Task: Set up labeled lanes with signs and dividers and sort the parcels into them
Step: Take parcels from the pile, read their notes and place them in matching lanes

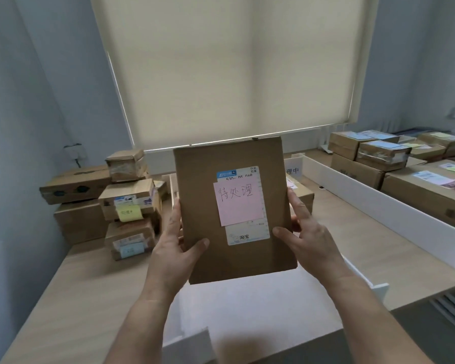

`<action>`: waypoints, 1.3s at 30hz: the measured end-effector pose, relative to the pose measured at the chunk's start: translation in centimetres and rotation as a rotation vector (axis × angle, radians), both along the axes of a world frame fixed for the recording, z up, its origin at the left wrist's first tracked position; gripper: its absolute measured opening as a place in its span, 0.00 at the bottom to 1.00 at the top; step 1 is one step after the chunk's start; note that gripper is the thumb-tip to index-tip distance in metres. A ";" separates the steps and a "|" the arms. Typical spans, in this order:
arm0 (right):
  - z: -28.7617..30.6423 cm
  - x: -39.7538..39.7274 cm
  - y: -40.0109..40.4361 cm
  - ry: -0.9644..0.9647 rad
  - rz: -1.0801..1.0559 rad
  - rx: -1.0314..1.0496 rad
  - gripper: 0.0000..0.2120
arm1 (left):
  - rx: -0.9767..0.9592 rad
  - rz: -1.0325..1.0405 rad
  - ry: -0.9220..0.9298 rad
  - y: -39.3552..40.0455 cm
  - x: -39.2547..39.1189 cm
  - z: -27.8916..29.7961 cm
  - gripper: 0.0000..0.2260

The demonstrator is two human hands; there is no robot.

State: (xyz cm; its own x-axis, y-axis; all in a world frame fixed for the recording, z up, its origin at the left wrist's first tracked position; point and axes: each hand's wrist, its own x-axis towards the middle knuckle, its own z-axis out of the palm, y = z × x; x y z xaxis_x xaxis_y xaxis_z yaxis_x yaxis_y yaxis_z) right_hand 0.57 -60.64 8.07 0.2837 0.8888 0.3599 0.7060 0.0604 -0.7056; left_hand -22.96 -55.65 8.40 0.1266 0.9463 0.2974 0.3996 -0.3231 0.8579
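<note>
Both hands up, forearms raised — left hand (174,241) and right hand (307,232) grip one flat parcel (234,261) by its side edges, thumbs on front, other fingers wrapped behind. Parcel upright, above the counter (352,232), between the two palms. 1 pink note (239,203) — stuck on 1 shipping label (250,236).

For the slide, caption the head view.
Both hands, left hand and right hand, hold up a cardboard parcel bearing a pink sticky note.

bare table (352,232) between white dividers (378,203)
</note>
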 end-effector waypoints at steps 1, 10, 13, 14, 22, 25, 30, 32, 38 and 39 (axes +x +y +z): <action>-0.3 1.2 0.1 0.008 0.008 -0.008 0.38 | -0.010 -0.004 -0.004 0.2 1.2 -0.5 0.40; -4.8 7.9 1.1 0.032 0.031 -0.276 0.38 | -0.248 -0.009 0.055 0.9 7.4 -5.8 0.42; -6.2 8.8 2.0 0.035 0.025 -0.352 0.37 | -0.336 -0.003 0.078 1.6 8.3 -7.2 0.41; -6.6 9.0 2.3 0.033 0.019 -0.376 0.37 | -0.367 -0.001 0.082 1.9 8.6 -7.5 0.41; -7.6 11.1 5.5 0.031 -0.039 -0.522 0.35 | -0.517 -0.041 0.191 5.9 11.0 -7.9 0.39; -7.5 11.7 7.1 0.004 -0.076 -0.541 0.33 | -0.589 -0.051 0.172 7.9 11.6 -7.7 0.38; -7.9 11.4 9.0 -0.018 -0.097 -0.576 0.33 | -0.643 -0.009 0.188 10.8 12.7 -7.9 0.35; -7.9 11.4 9.8 -0.015 -0.094 -0.587 0.33 | -0.664 0.009 0.187 11.7 13.2 -8.2 0.33; -7.3 12.7 13.0 -0.032 -0.108 -0.613 0.31 | -0.656 0.020 0.219 14.5 14.9 -8.6 0.32; -7.3 13.0 13.7 -0.036 -0.110 -0.613 0.31 | -0.656 0.026 0.222 15.1 15.2 -8.6 0.33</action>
State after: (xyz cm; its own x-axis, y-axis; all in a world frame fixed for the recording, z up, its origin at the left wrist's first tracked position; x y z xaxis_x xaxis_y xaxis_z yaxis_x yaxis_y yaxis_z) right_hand 13.52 -46.95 0.79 0.3825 0.9030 -0.1957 0.7087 -0.4226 -0.5649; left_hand -7.78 -40.60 -0.23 0.0933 0.9251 -0.3680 0.5885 0.2469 0.7699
